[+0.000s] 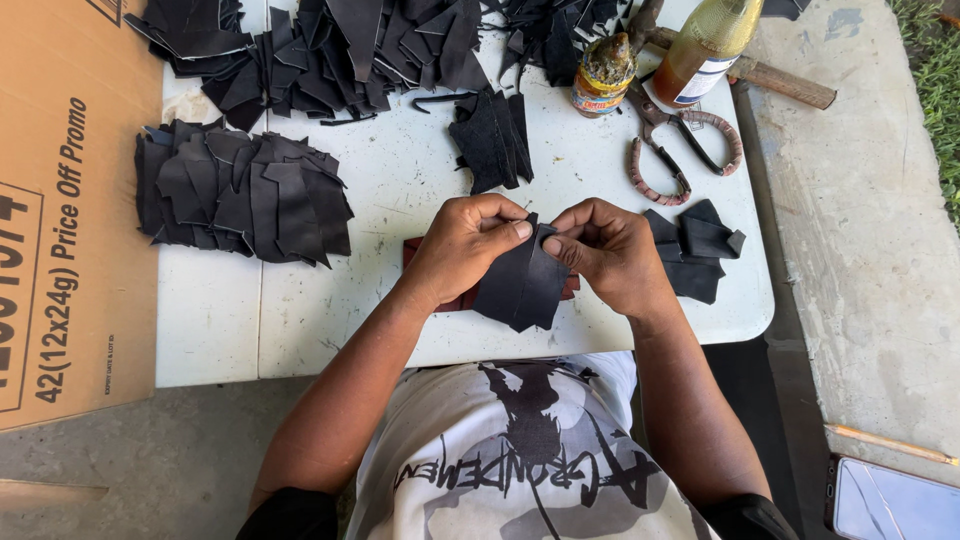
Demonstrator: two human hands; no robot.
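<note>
Both hands, left [462, 248] and right [607, 252], pinch the top edge of a black leather piece [522, 285] just below the scissors [672, 148] on the white table [400, 180], seemingly folding or aligning it, which calls for fine thumb pressure

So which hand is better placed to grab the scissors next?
Right, probably. The right hand is nearer the scissors, which lie up and to its side on the table. The left hand would have to cross over. Both hands now pinch the black piece.
</note>
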